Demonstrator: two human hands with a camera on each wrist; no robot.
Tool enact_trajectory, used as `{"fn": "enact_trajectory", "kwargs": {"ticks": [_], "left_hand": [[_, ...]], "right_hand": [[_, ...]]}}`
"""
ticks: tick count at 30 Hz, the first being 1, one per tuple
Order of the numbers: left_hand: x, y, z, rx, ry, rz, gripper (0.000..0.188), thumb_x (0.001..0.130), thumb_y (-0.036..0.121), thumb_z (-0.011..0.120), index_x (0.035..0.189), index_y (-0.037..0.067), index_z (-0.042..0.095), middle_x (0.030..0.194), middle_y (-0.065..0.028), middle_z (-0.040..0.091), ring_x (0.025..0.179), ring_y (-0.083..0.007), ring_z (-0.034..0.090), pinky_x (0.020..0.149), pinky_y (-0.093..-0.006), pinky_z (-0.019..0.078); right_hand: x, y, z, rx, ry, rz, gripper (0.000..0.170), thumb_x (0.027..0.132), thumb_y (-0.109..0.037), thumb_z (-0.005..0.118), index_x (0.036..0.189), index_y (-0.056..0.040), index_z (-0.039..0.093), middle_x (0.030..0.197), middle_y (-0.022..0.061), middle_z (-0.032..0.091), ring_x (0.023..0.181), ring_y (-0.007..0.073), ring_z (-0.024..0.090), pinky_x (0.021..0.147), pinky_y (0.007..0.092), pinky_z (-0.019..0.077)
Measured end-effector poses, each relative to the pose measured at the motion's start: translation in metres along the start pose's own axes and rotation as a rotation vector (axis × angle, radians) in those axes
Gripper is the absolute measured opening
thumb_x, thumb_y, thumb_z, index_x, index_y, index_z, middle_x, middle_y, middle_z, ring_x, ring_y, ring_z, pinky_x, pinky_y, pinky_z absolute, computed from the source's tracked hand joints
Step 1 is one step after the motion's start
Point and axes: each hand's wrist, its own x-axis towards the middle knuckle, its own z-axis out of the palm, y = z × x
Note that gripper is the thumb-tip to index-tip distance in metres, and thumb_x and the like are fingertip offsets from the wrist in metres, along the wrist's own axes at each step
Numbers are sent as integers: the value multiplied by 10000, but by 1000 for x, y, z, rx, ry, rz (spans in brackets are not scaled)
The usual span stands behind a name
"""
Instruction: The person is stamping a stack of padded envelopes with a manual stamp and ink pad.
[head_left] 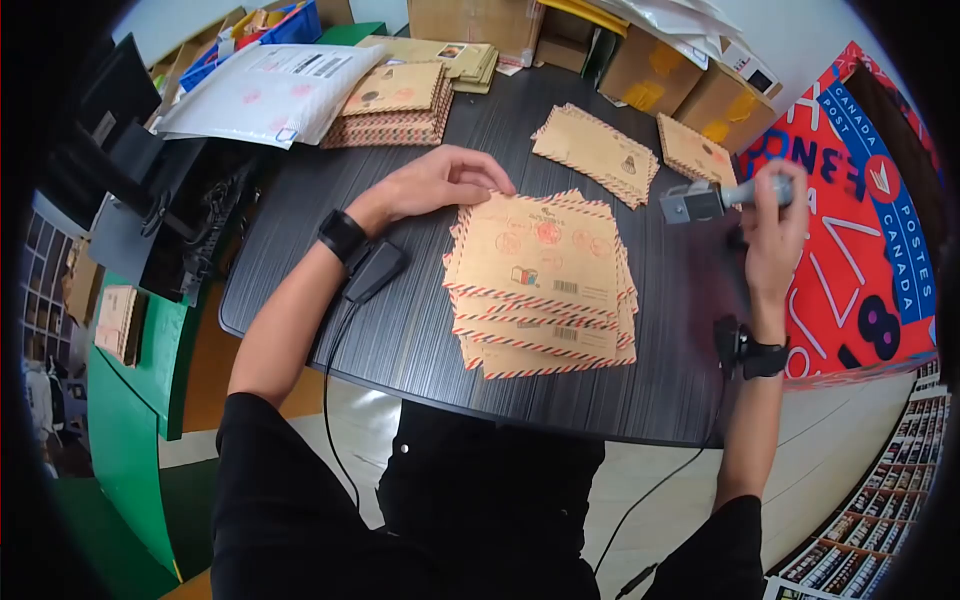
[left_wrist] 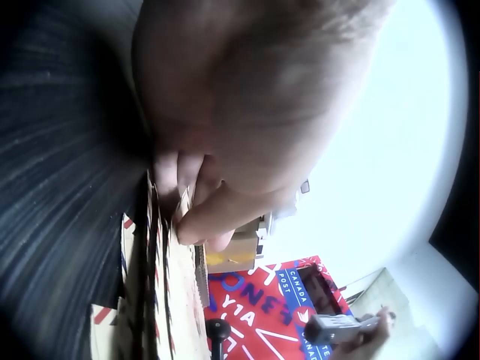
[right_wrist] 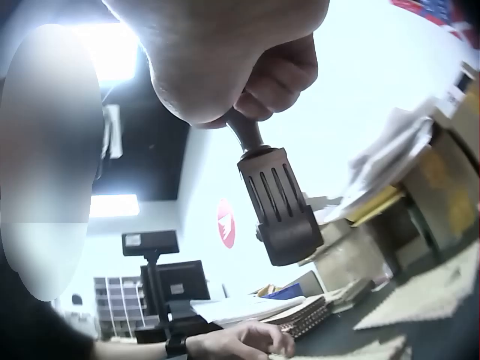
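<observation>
Green furniture point(head_left: 130, 420) stands past the left edge of the dark wood-grained desk point(head_left: 400, 340) on my feed, with a small envelope bundle point(head_left: 117, 322) on it. At the desk's far left corner I see a white mailer point(head_left: 270, 95), and just beside it, along the far edge, a thick pile of striped envelopes point(head_left: 390, 112). Nearer lies the left hand point(head_left: 430, 190), a black band point(head_left: 343, 237) round its wrist; its fingers touch the far left corner of the main envelope stack point(head_left: 540, 260), thumb on the top face, though from this close, dim wrist view I cannot tell whether they pinch the paper or merely rest there. That stack sits unevenly fanned near the middle of the near edge, its top envelope bearing red postmarks. Farther off, right of centre, lies a lower pile point(head_left: 600, 152), then a smaller one point(head_left: 695, 150) in front of taped cardboard boxes point(head_left: 650, 75). Over the desk's right edge, the right hand point(head_left: 775, 240) has its fingers wrapped round the grey handle of a metal-headed stamp point(head_left: 693, 203), raised and apart from the stack. Beyond that edge stands a red Canada Post display point(head_left: 850, 200).
</observation>
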Motion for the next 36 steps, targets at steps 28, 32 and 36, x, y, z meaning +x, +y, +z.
{"fn": "enact_trajectory", "kwargs": {"ticks": [28, 32, 36], "left_hand": [[79, 5, -22, 559, 235, -329, 373, 850, 328, 672, 1074, 31, 645, 861, -28, 640, 783, -122, 594, 719, -278, 484], [128, 11, -10, 948, 342, -459, 503, 807, 473, 685, 1029, 22, 669, 885, -83, 672, 822, -167, 638, 728, -305, 505], [146, 9, 11, 1205, 399, -478, 601, 734, 569, 709, 983, 22, 696, 902, -130, 692, 849, -220, 662, 728, -318, 510]], "right_hand": [[-37, 117, -18, 368, 5, 620, 227, 989, -324, 480, 981, -98, 487, 623, -38, 398, 488, 28, 333, 433, 176, 239], [-38, 124, -16, 389, 27, 635, 219, 986, -314, 489, 994, -95, 491, 623, -35, 409, 491, 30, 346, 431, 179, 240], [-39, 131, -16, 443, 30, 613, 206, 983, -297, 501, 1003, -92, 495, 625, -30, 421, 493, 29, 354, 431, 182, 244]]}}
